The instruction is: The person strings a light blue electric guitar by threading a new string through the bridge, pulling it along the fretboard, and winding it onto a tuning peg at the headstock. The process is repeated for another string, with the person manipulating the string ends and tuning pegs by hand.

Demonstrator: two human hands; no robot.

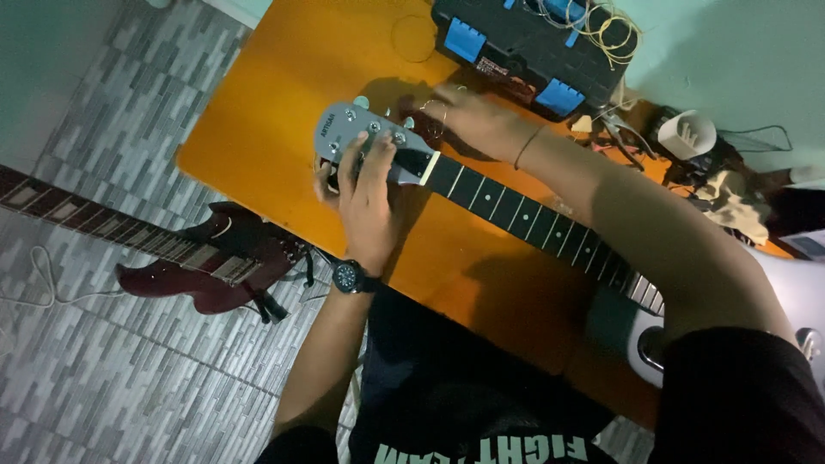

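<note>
Left hand (pixel 365 202): rests on the near side of the guitar's grey headstock (pixel 354 129), fingers spread over the tuning posts, thumb under the edge.
Guitar neck (pixel 516 210): lies flat on the orange counter (pixel 258 129), running right.
Right hand (pixel 468 116): blurred at the headstock's far side; grip cannot be told.
Toolbox (pixel 524 47): far, black with blue latches.
Red guitar (pixel 206 262): on the floor, left.

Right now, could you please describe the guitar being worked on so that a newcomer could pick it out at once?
Find the orange table; the guitar lies across it, with its neck running from lower right to upper left. The left hand rests on its grey headstock, and the right hand reaches behind it. Unlike the dark red guitar on the tiled floor, it has a pale body.
</note>
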